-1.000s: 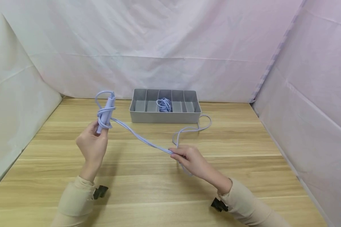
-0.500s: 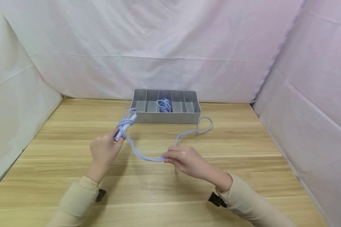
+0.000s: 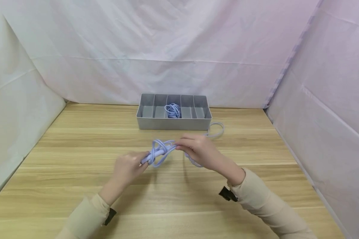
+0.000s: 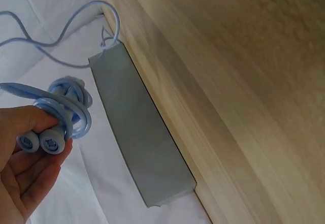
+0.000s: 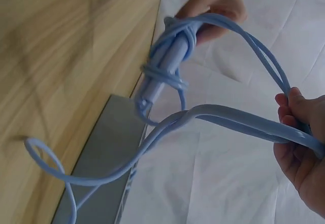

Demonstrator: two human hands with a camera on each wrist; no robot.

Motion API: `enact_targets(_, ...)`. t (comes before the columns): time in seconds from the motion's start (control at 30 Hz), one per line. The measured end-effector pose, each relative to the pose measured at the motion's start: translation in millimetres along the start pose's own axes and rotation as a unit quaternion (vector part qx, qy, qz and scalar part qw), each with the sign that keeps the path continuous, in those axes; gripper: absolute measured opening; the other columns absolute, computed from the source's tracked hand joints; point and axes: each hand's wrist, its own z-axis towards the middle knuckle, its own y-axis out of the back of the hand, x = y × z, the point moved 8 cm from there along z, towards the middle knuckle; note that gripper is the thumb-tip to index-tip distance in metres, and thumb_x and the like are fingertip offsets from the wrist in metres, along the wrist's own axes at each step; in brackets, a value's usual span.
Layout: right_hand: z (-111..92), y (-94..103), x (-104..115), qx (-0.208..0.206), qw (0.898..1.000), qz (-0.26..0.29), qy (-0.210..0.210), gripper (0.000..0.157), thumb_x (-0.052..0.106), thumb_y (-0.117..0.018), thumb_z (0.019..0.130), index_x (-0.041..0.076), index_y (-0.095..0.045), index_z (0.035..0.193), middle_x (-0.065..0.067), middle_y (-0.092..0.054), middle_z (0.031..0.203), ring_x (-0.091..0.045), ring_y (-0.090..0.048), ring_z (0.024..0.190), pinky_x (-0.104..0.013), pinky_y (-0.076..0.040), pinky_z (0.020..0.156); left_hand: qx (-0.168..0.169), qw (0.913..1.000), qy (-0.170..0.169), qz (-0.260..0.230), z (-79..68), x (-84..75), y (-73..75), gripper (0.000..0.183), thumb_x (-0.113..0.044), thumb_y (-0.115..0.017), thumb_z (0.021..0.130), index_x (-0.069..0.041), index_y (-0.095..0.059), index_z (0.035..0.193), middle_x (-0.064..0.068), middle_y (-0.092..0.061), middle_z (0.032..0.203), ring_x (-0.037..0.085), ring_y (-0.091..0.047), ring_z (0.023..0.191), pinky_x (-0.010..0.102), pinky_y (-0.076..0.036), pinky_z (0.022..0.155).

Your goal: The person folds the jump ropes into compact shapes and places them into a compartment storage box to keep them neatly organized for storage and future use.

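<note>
My left hand [image 3: 128, 168] grips the two pale blue handles of a jump rope [image 5: 165, 66] side by side near one end. Thumb and fingers close round them in the left wrist view, where the round handle ends [image 4: 52, 141] face the camera. Loose turns of blue cord [image 4: 76, 104] wrap the handles. To the right of them, my right hand [image 3: 198, 151] pinches the doubled cord [image 5: 238, 121] close to the far tip of the handles. From the right hand a length of cord runs back, ending in a loop [image 3: 218, 129] by the box's right front corner.
A grey box [image 3: 173, 124] with several compartments stands at the back of the wooden table [image 3: 77, 142]. A coiled blue cord [image 3: 173, 111] lies in its middle compartment. White cloth [image 3: 173, 46] hangs behind and at both sides.
My left hand has moved right and toward me, tilting the wrapped handles from upright to nearly level. The right hand has risen slightly away from me, and another turn of cord crosses the handles.
</note>
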Motion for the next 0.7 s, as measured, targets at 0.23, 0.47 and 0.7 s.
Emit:
enact_targets(0.23,9.3,9.3,-14.1,-0.015,1.000,-0.019,0.001,0.014,-0.001,-0.070,0.074,-0.001,-0.068,0.088,-0.003,-0.058,0.073,-0.008,-0.047,0.059,-0.016,-0.041,0.051,-0.004,0.9970,-0.072,-0.027,-2.3,-14.3,-3.9,0.027,-0.005,-0.080,0.054,-0.008,-0.068,0.077,0.004,-0.068,0.069,0.015,-0.061,0.051,0.022,-0.044,0.038)
enact_targets(0.47,15.7,8.3,-21.2,-0.002,0.999,-0.045,0.000,0.011,0.001,-0.068,0.077,0.002,-0.068,0.088,-0.001,-0.058,0.074,-0.007,-0.046,0.058,-0.016,-0.040,0.051,0.040,0.9891,-0.116,-0.082,-4.3,-30.5,-11.2,0.024,-0.008,-0.081,0.058,-0.010,-0.068,0.078,0.000,-0.069,0.069,0.011,-0.063,0.056,0.020,-0.050,0.046)
enact_targets(0.7,18.3,-1.4,-29.1,0.032,0.995,-0.096,0.014,0.011,0.006,-0.067,0.079,0.007,-0.068,0.090,0.001,-0.059,0.076,-0.008,-0.051,0.061,-0.017,-0.046,0.055,0.065,0.9744,-0.155,-0.149,-4.8,-50.2,-7.1,0.024,-0.003,-0.076,0.060,-0.011,-0.071,0.082,-0.001,-0.069,0.072,0.009,-0.064,0.061,0.017,-0.051,0.052)
